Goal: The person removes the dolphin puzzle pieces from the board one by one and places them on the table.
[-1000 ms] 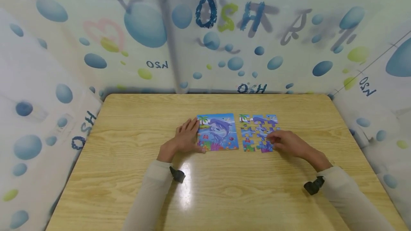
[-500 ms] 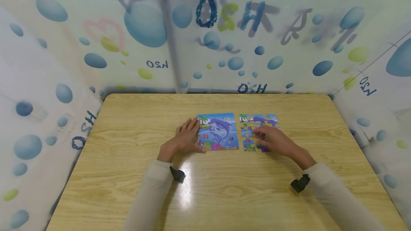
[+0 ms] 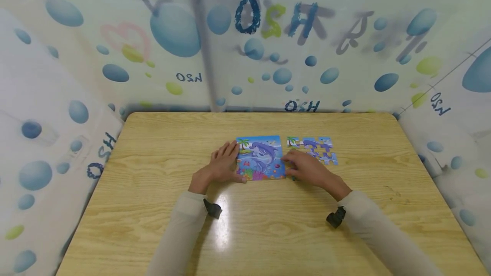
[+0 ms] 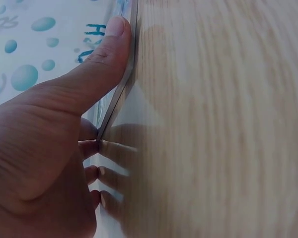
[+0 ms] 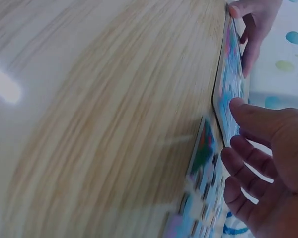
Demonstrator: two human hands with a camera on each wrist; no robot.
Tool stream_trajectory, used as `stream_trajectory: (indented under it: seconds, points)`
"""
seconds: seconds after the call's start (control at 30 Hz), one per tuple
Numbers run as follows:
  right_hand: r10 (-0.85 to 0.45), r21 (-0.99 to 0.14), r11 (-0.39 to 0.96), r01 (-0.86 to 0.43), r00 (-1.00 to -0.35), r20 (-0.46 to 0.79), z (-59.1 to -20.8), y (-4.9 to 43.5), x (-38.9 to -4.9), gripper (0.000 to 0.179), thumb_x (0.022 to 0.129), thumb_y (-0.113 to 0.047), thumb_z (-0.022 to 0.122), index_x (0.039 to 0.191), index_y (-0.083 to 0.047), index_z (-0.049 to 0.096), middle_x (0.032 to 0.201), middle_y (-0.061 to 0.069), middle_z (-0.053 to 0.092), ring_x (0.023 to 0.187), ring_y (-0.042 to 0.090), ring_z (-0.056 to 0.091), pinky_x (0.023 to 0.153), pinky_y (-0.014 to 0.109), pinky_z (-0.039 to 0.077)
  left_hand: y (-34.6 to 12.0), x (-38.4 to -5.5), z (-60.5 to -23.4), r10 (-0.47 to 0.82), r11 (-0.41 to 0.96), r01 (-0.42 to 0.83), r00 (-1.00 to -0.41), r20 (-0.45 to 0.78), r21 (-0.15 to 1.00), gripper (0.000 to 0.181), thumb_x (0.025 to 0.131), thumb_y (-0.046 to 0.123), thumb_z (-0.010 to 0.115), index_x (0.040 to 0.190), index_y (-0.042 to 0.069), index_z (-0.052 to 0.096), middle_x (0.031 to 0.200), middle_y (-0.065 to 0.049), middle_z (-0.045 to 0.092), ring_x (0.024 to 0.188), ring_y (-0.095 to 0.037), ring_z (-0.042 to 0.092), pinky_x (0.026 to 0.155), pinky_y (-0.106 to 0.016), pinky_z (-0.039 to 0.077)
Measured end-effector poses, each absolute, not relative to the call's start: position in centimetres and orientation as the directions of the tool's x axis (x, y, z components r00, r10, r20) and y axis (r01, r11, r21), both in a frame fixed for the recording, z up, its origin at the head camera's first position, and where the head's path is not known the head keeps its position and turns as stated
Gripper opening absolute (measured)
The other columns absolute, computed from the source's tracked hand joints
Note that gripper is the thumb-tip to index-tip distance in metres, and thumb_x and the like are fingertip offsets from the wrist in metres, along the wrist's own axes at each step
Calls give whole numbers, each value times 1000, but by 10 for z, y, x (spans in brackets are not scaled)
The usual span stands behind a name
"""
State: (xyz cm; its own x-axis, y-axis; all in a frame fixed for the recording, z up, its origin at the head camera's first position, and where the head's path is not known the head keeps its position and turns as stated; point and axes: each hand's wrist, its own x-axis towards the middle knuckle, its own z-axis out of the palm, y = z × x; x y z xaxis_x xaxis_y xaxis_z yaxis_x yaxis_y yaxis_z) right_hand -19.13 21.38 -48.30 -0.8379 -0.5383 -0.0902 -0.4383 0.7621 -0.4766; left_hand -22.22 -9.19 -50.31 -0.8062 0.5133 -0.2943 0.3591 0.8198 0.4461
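Observation:
A square dolphin picture board point(image 3: 264, 152) lies flat on the table. My left hand point(image 3: 222, 165) rests at its left edge, fingers spread; in the left wrist view the thumb point(image 4: 107, 54) lies along the near edge. My right hand point(image 3: 308, 170) is at the board's right edge, partly over the jigsaw pieces point(image 3: 320, 145). Seen from the right wrist, the right hand point(image 5: 268, 158) has its thumb extended by the board point(image 5: 230, 79) and its fingers loosely bent, with nothing visible between them. The pieces point(image 5: 203, 148), laid out as a matching dolphin picture, are partly hidden by that hand.
The wooden table point(image 3: 268, 233) stretches around the board and pieces, with bright glare near the left sleeve. Behind it rises a wall point(image 3: 337, 33) printed with blue and green bubbles. Dark wrist cameras sit at both cuffs.
My right hand has moved left, from the right part of the jigsaw pieces across them to the board's right edge. The left hand and the board have stayed in place.

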Motion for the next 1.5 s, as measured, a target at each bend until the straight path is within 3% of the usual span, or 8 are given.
stream_trajectory:
  seconds: [0.2, 0.4, 0.73, 1.0, 1.5]
  points:
    - [-546, -425, 779, -461, -832, -100, -486, 202, -195, 43, 91, -27, 74, 127, -6, 66, 104, 4, 61, 75, 8, 50, 65, 26, 41, -92, -222, -502, 514, 821, 360, -804, -298, 444, 121, 78, 59, 77, 159, 3, 6, 167, -14, -2, 153, -37, -2, 115, -59, 13]
    - [-559, -351, 793, -498, -824, -93, -489, 197, -197, 34, 91, -29, 73, 119, -10, 70, 103, 1, 60, 76, 7, 53, 65, 25, 44, -92, -222, -502, 517, 818, 366, -805, -289, 443, 121, 78, 59, 77, 159, 2, 7, 167, -15, 0, 152, -38, -1, 115, -60, 15]
    - [-572, -292, 800, -525, -813, -108, -485, 194, -199, 36, 91, -30, 73, 120, -9, 70, 102, 2, 59, 75, 6, 53, 62, 23, 43, -92, -221, -502, 521, 815, 371, -805, -285, 444, 121, 77, 59, 77, 159, 3, 8, 167, -15, 0, 153, -38, -1, 115, -59, 15]
    - [-583, -290, 792, -537, -807, -97, -482, 194, -199, 37, 90, -32, 73, 119, -9, 69, 106, 3, 60, 81, 12, 59, 65, 26, 47, -93, -222, -502, 523, 811, 362, -802, -290, 460, 121, 78, 58, 77, 159, 3, 7, 167, -15, 0, 153, -38, -2, 115, -59, 14]
    - [-579, -417, 757, -503, -812, -71, -481, 203, -199, 34, 92, -31, 72, 118, -11, 67, 111, 2, 60, 85, 12, 59, 69, 29, 49, -93, -222, -502, 519, 813, 355, -801, -298, 461, 122, 77, 58, 77, 159, 4, 5, 167, -14, -1, 153, -37, -3, 115, -60, 13]
